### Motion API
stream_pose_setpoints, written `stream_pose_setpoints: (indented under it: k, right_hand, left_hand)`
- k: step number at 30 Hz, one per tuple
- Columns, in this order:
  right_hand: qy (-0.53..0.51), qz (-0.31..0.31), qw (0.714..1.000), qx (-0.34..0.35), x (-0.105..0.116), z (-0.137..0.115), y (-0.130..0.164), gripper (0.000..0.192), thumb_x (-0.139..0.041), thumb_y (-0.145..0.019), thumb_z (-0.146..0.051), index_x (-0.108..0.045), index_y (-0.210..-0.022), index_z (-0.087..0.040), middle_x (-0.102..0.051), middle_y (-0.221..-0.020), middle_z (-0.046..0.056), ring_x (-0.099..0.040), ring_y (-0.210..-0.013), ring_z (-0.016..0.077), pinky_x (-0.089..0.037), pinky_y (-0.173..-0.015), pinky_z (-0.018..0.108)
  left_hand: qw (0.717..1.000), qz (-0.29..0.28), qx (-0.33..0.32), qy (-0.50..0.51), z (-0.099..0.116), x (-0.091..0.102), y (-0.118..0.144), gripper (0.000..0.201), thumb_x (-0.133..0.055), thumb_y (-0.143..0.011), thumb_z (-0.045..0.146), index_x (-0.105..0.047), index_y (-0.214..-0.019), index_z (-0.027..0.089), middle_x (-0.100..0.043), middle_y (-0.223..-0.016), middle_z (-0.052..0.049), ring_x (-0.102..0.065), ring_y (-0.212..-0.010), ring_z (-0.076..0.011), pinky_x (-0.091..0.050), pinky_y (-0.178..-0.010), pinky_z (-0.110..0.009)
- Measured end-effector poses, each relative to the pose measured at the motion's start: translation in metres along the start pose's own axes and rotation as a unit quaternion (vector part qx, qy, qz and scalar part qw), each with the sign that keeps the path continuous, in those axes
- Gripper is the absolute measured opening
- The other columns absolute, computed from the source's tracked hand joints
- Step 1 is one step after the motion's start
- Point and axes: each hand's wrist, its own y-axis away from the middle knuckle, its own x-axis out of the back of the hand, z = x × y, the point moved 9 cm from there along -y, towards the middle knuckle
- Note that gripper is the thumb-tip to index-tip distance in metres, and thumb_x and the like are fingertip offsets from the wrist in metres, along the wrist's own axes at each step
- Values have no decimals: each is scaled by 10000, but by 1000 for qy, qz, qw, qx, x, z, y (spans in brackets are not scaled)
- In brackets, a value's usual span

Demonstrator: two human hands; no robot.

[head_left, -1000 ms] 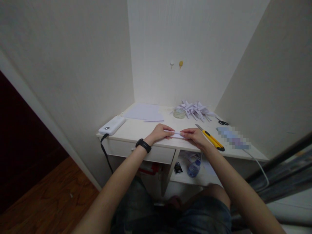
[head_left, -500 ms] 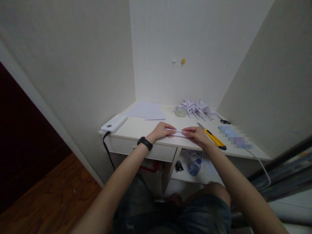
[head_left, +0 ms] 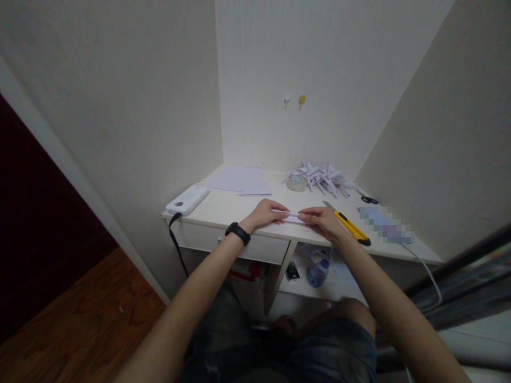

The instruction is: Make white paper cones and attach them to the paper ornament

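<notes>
Paper strip, light and easily creased, lies pinched at its ends by left hand and right hand, fingers closed on it.

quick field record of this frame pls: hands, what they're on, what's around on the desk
left hand: pressing one end of a paper strip on the desk; black wristband
right hand: pressing the other end
right of hands: yellow utility knife, blade out; scissors
back: folded paper pile, tape roll, flat sheets
left edge: white power bank, black cable
under desk: water bottle
</notes>
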Motion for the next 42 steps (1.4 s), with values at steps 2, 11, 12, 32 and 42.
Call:
stream_pose_setpoints:
  k: [2, 11, 12, 32, 42]
  right_hand:
    - [0, -1, 1000, 5, 0, 0, -1, 429, -940, -419, -381, -791, -753, -157, -663, -612, 18, -500, -563, 115, -393, -570, 288]
    - [16, 0, 1000, 9, 1, 1, -2, 451, -930, -451, -387, -795, -812, -152, -647, -598, 8, -495, -554, 110, -387, -558, 280]
    - [19, -1, 1000, 11, 1, 0, -2, 449, -928, -454, -390, -794, -809, -150, -647, -599, 9, -493, -552, 109, -383, -555, 278]
    - [36, -3, 999, 26, 0, 1, -5, 426, -877, -512, -501, -777, -752, -163, -681, -653, 38, -523, -589, 144, -401, -561, 292]
    - [88, -5, 996, 30, 3, -5, -2, 473, -842, -530, -581, -753, -702, -149, -654, -623, 39, -512, -575, 152, -363, -543, 295]
  left_hand:
    - [1000, 2, -2, 1, 0, 0, 0, 243, -789, -758, 195, -767, -962, 65, -744, -720, -90, -667, -577, -121, -550, -593, -226]
    - [1000, 6, -13, -10, 2, 2, -1, 229, -782, -760, 183, -770, -959, 71, -747, -736, -81, -648, -554, -103, -542, -578, -212]
    - [1000, 6, -14, -10, 2, 2, -1, 225, -779, -761, 177, -770, -959, 70, -749, -745, -83, -647, -550, -101, -540, -575, -211]
    - [1000, 24, 8, -17, 4, 4, 3, 277, -779, -756, 312, -783, -889, 70, -745, -737, -93, -660, -575, -151, -542, -576, -256]
    - [988, 21, -73, -137, 22, 7, 3, 354, -744, -758, 441, -803, -917, 130, -779, -920, -98, -694, -858, -217, -494, -788, -277]
